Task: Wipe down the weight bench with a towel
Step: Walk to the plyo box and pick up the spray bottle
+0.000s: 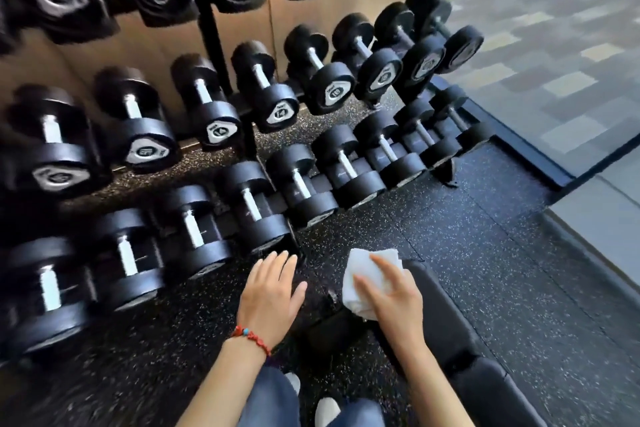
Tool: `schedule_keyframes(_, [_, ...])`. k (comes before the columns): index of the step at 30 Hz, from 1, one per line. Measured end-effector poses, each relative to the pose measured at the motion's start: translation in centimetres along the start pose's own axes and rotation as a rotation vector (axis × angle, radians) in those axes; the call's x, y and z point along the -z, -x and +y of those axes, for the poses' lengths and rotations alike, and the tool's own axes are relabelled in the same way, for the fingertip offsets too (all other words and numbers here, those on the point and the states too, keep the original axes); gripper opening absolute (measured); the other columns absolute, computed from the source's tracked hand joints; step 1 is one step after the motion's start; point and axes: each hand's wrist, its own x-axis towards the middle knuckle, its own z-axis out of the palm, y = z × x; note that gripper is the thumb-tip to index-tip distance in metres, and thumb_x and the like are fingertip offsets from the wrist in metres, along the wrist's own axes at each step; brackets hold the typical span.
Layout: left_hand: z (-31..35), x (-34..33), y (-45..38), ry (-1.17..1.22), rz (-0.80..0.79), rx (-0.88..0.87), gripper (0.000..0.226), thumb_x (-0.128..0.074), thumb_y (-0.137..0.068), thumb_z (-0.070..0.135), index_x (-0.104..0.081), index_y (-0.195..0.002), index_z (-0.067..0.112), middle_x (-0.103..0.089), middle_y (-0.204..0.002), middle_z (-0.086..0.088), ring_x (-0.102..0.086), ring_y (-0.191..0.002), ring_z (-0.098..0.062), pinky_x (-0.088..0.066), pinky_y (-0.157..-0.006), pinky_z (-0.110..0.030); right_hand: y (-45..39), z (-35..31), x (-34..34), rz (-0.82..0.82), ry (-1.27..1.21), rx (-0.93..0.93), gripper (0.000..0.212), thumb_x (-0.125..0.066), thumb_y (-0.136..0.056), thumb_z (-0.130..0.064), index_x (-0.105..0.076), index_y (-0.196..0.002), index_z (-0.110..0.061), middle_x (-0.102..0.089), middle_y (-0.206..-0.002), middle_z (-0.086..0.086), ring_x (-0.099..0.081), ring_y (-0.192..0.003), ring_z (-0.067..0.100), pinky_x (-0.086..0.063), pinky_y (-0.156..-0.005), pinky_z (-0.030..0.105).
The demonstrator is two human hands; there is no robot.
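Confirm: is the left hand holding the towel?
No: the left hand hangs open and holds nothing, while the right hand presses the white towel on the bench.

Soft white cloth towel (367,279); smooth, faintly glossy black padded bench (446,315); matt black dumbbells (266,94) with shiny metal handles; speckled, grainy rubber floor (485,253).

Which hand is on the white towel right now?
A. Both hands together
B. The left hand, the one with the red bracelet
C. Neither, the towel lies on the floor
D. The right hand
D: the right hand lies with spread fingers on the white towel at the end of the black bench, while the left hand with the red bracelet hangs open over the floor, holding nothing.
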Motion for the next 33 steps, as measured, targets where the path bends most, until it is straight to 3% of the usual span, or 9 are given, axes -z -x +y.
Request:
schedule_keyframes(3, [-0.5, 0.8, 2.4, -0.035, 0.051, 0.117, 0.041, -0.076, -0.072, 0.022, -0.067, -0.104, -0.003, -0.068, -0.105, -0.019, -0.065, -0.098, -0.034, -0.050, -0.084, -0.053, 0.3, -1.0, -0.2, -0.104, 0.005, 0.053, 0.040, -0.076, -0.072, -0.032, -0.064, -0.110, -0.032, -0.057, -0.097, 0.002, -0.052, -0.079, 0.009, -0.030, -0.064, 0.009])
schedule_keyframes(6, [-1.6, 2.0, 5.2, -0.061, 0.072, 0.237, 0.049, -0.084, -0.063, 0.019, -0.068, -0.104, -0.002, -0.068, -0.104, -0.019, -0.065, -0.097, -0.034, -0.050, -0.083, -0.053, 1.1, -2.1, -1.3, -0.216, -0.026, 0.107, 0.040, -0.076, -0.072, -0.031, -0.064, -0.110, -0.034, -0.058, -0.099, 0.001, -0.054, -0.082, 0.003, -0.033, -0.067, 0.005])
schedule_keyframes(9, [-3.2, 3.1, 8.2, -0.091, 0.090, 0.351, 0.050, -0.084, -0.062, 0.019, -0.068, -0.104, -0.002, -0.068, -0.104, -0.019, -0.065, -0.097, -0.035, -0.051, -0.082, -0.053, 2.4, -3.7, -3.2, -0.324, -0.015, 0.154, 0.038, -0.075, -0.073, -0.034, -0.062, -0.109, -0.040, -0.057, -0.100, -0.002, -0.053, -0.085, 0.004, -0.035, -0.070, 0.015])
schedule_keyframes(14, [-6.4, 5.2, 13.5, -0.115, 0.129, 0.547, 0.047, -0.083, -0.065, 0.019, -0.067, -0.105, -0.003, -0.068, -0.105, -0.020, -0.065, -0.098, -0.036, -0.052, -0.083, -0.052, 5.6, -6.5, -7.5, -0.519, 0.006, 0.265, 0.037, -0.075, -0.074, -0.035, -0.061, -0.108, -0.041, -0.057, -0.100, -0.004, -0.052, -0.086, 0.001, -0.038, -0.072, 0.017])
schedule_keyframes(21, [-11.5, 8.0, 22.3, -0.104, 0.220, 0.792, 0.045, -0.079, -0.070, 0.017, -0.065, -0.107, -0.003, -0.066, -0.108, -0.021, -0.063, -0.100, -0.038, -0.050, -0.086, -0.052, 12.6, -9.9, -15.0, -0.732, 0.044, 0.378, 0.035, -0.076, -0.072, -0.036, -0.056, -0.096, -0.053, -0.055, -0.096, -0.010, -0.052, -0.084, -0.004, -0.036, -0.068, 0.009])
schedule_keyframes(26, [-16.5, 10.1, 30.4, -0.093, 0.230, 0.955, 0.046, -0.082, -0.067, 0.016, -0.066, -0.105, -0.003, -0.067, -0.106, -0.022, -0.064, -0.097, -0.038, -0.052, -0.082, -0.053, 19.3, -12.2, -21.8, -0.870, 0.079, 0.426, 0.033, -0.075, -0.074, -0.034, -0.061, -0.103, -0.043, -0.057, -0.097, -0.006, -0.053, -0.085, -0.002, -0.037, -0.068, 0.014])
schedule_keyframes(33, [-23.5, 12.5, 41.0, -0.126, 0.228, 1.115, 0.043, -0.073, -0.077, 0.021, -0.063, -0.113, -0.001, -0.063, -0.116, -0.022, -0.060, -0.106, -0.037, -0.046, -0.091, -0.050, 29.4, -15.1, -30.4, -1.027, 0.134, 0.488, 0.033, -0.073, -0.075, -0.036, -0.056, -0.098, -0.052, -0.054, -0.093, -0.011, -0.054, -0.085, 0.002, -0.036, -0.067, 0.009])
